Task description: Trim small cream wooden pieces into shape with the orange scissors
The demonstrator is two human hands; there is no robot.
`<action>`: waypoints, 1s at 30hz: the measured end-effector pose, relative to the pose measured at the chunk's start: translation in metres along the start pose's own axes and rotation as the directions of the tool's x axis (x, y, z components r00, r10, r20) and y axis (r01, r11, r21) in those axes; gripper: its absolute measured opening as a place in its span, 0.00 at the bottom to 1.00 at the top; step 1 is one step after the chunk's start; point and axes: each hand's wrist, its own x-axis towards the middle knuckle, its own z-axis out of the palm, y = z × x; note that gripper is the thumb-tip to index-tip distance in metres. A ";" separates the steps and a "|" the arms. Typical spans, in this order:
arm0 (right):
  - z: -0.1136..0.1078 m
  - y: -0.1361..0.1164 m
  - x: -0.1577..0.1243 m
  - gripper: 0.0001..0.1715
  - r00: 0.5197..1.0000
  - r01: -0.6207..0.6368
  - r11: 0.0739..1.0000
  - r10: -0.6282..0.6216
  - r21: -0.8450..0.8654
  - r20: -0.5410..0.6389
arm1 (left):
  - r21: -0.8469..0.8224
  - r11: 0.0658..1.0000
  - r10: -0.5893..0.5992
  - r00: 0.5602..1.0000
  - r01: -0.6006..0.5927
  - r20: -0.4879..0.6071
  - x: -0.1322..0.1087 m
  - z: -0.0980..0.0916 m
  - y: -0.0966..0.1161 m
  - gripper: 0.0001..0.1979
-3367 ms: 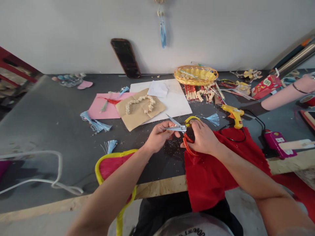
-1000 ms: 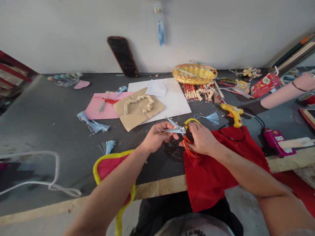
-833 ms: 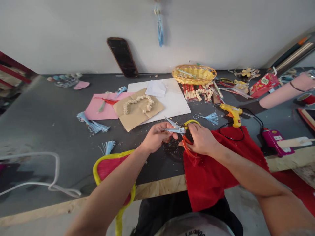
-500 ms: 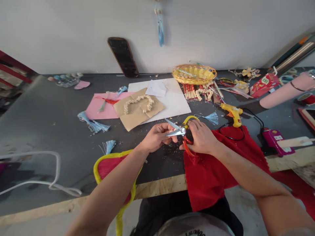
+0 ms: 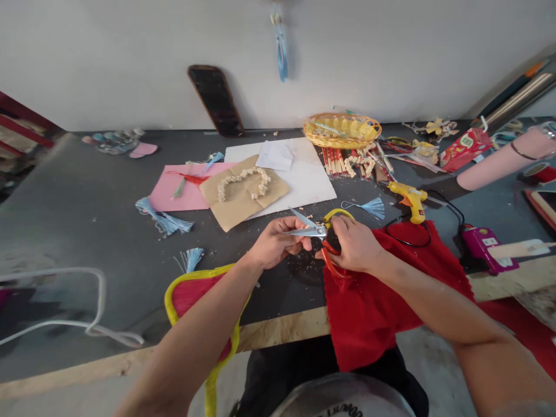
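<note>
My right hand (image 5: 358, 242) is closed around the handles of a pair of scissors (image 5: 316, 231), one handle yellow and one red. The blades stand apart and point left, toward my left hand (image 5: 278, 240). My left hand is pinched, with its fingertips next to the lower blade; whatever sits between them is too small and hidden to name. A red cloth (image 5: 373, 313) lies beneath my right hand and hangs over the table edge. Just beyond the hands, a brown paper sheet (image 5: 237, 211) carries a curved row of small cream pieces (image 5: 244, 175).
A yellow glue gun (image 5: 410, 200) with a black cord lies at the right, near a purple power box (image 5: 489, 249). Behind stand a wicker basket (image 5: 341, 142), a pink bottle (image 5: 504, 159) and a leaning phone (image 5: 215, 98). Blue tassels (image 5: 163, 219) lie at the left.
The scissors have tilted slightly, and the lower blade now lies flatter across my left fingers. Both hands stay in nearly the same place.
</note>
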 end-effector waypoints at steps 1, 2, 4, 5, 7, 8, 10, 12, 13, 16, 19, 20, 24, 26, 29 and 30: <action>0.000 0.000 0.000 0.33 1.000 -0.016 1.000 0.016 0.003 0.007 | 0.000 1.000 0.016 1.000 -0.016 -0.012 0.000 0.000 -0.001 0.11; -0.001 -0.001 0.000 0.32 0.999 -0.031 0.999 0.031 0.009 0.012 | 0.002 0.999 0.038 0.999 -0.038 -0.029 0.001 0.001 -0.002 0.11; 0.000 -0.001 0.001 0.31 0.998 -0.053 0.998 0.052 0.025 0.018 | 0.019 0.996 0.086 0.994 -0.085 -0.065 0.002 0.001 -0.004 0.11; 0.000 -0.001 0.001 0.31 0.998 -0.059 0.998 0.059 0.031 0.017 | 0.033 0.994 0.110 0.991 -0.108 -0.080 0.002 0.001 -0.005 0.11; 0.000 -0.001 0.002 0.31 0.998 -0.064 0.997 0.064 0.031 -0.001 | 0.070 0.986 0.155 0.982 -0.149 -0.104 0.003 0.001 -0.007 0.10; 0.000 -0.001 0.002 0.31 0.998 -0.060 0.998 0.060 0.026 -0.013 | 0.090 0.982 0.174 0.978 -0.165 -0.112 0.003 0.001 -0.007 0.10; 0.001 0.000 0.003 0.33 0.998 -0.044 0.999 0.044 0.007 -0.035 | 0.127 0.976 0.190 0.975 -0.175 -0.118 0.003 0.000 -0.008 0.08; 0.000 0.001 0.002 0.35 0.999 -0.026 1.000 0.025 -0.009 -0.042 | 0.159 0.975 0.171 0.979 -0.153 -0.109 0.003 -0.001 -0.007 0.07; 0.000 0.001 0.002 0.36 0.999 -0.018 1.000 0.018 -0.013 -0.041 | 0.175 0.975 0.154 0.983 -0.135 -0.100 0.003 -0.002 -0.006 0.06; 0.000 0.002 0.002 0.36 1.000 -0.007 1.000 0.007 0.002 -0.024 | 0.206 0.974 0.109 0.992 -0.092 -0.070 0.002 -0.004 -0.005 0.05; 0.001 0.003 0.002 0.35 1.000 0.003 1.000 -0.003 0.030 0.002 | 0.207 0.975 0.096 0.993 -0.081 -0.065 0.002 -0.005 -0.005 0.06; 0.002 0.003 0.001 0.33 1.000 0.004 0.999 -0.005 0.036 0.011 | 0.204 0.976 0.095 0.993 -0.079 -0.069 0.002 -0.006 -0.005 0.07; 0.004 0.001 0.000 0.29 0.999 -0.030 0.999 0.029 0.026 0.037 | 0.178 0.981 0.090 0.992 -0.073 -0.089 0.003 -0.006 -0.005 0.09; 0.003 0.000 -0.001 0.29 0.997 -0.052 0.999 0.052 0.009 0.050 | 0.162 0.984 0.092 0.991 -0.076 -0.092 0.003 -0.005 -0.006 0.10; 0.001 -0.002 0.000 0.29 0.995 -0.074 0.997 0.075 -0.006 0.066 | 0.137 0.986 0.112 0.988 -0.097 -0.102 0.003 -0.003 -0.007 0.10; 0.001 -0.002 0.000 0.29 0.994 -0.084 0.996 0.084 -0.007 0.068 | 0.131 0.985 0.124 0.986 -0.109 -0.114 0.003 -0.002 -0.007 0.10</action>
